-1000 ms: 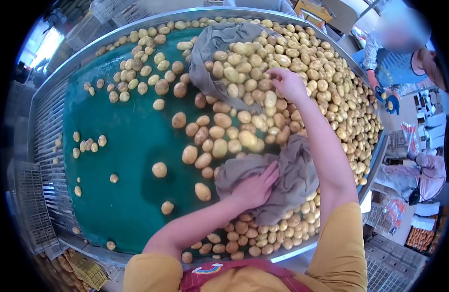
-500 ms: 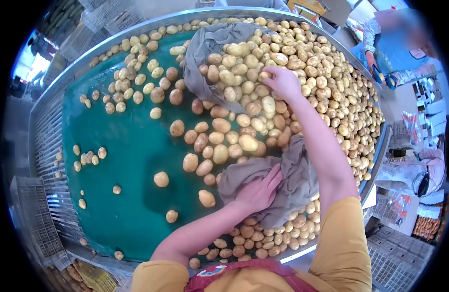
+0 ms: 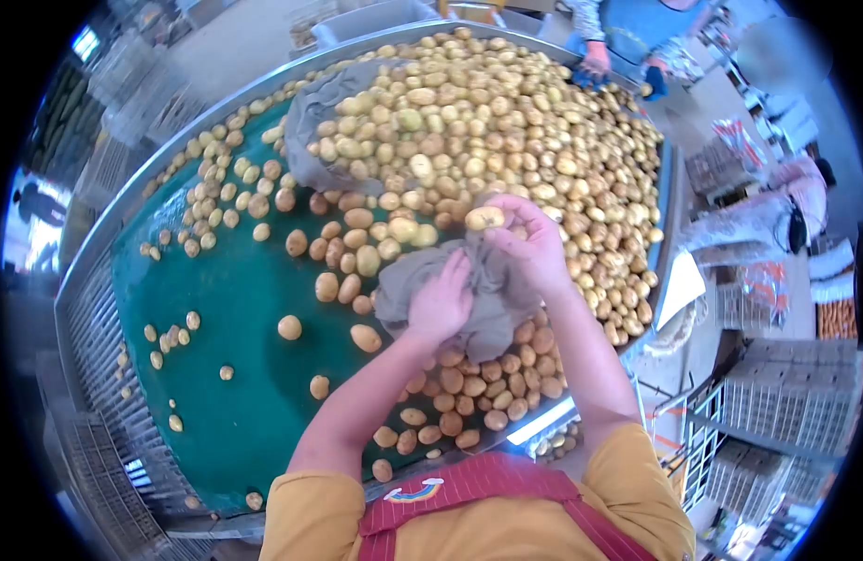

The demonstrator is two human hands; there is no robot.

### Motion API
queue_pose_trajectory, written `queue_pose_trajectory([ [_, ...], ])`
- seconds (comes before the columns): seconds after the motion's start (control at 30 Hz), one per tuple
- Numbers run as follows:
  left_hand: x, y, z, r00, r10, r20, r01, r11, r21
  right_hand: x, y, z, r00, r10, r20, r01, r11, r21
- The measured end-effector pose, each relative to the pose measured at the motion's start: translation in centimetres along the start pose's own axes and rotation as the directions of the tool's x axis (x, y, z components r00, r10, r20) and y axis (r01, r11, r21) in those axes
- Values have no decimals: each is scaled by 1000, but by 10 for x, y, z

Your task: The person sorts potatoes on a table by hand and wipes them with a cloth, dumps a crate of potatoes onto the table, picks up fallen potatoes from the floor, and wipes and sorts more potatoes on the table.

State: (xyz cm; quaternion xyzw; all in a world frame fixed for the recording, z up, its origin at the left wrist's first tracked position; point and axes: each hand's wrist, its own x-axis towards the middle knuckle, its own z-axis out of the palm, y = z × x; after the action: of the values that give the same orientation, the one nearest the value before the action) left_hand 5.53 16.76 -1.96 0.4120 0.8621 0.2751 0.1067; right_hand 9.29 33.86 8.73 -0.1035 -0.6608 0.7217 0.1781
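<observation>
My right hand point(image 3: 532, 245) holds a yellow potato point(image 3: 485, 218) between thumb and fingers, above the pile. My left hand point(image 3: 442, 301) lies with its fingers stretched on a crumpled grey cloth point(image 3: 487, 323); whether it pinches any of the cloth I cannot see. Another grey cloth point(image 3: 305, 136) is spread at the upper left of the heap, with potatoes on and against it. A large heap of potatoes point(image 3: 543, 140) covers the right and back of the table, and several loose ones rest on the green surface point(image 3: 235, 327).
The table has a raised metal rim point(image 3: 670, 215) and slatted bars point(image 3: 109, 323) on the left. Beyond the far right corner, a person's blue-gloved hands point(image 3: 595, 70) are at the rim. Another person in pink point(image 3: 796, 187) is at the right. Stacked crates point(image 3: 791, 388) stand at the lower right.
My right hand has come back from the heap beside the upper cloth and now has a potato. My left hand stays on the near cloth. The view has shifted, and the other person's hands appear nearer the table.
</observation>
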Motion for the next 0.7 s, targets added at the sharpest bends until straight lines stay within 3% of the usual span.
queue_pose_trajectory([
  [0.07, -6, -4, 10, 996, 27, -85, -26, 1000, 18, -23, -15, -9, 982, -188, 8, 188, 974, -124],
  [0.1, -8, -5, 10, 996, 34, -84, -32, 999, 20, -40, -28, -11, 997, -80, -11, 80, 996, -37],
  [0.23, -16, 2, 8, 998, 1, -66, 7, 991, 131, -91, -40, -33, 979, -185, -86, 176, 979, -103],
  [0.33, -21, 1, 10, 994, 26, -103, -7, 982, 188, -134, -61, -43, 985, 34, -166, -27, 999, 42],
  [0.4, -24, -4, 15, 988, 68, -139, -39, 979, 199, -159, -71, -46, 972, 65, -224, -53, 997, 59],
  [0.7, -42, -2, 11, 989, 46, -142, -10, 968, 251, -217, -87, -56, 937, -66, -344, 95, 993, 68],
])
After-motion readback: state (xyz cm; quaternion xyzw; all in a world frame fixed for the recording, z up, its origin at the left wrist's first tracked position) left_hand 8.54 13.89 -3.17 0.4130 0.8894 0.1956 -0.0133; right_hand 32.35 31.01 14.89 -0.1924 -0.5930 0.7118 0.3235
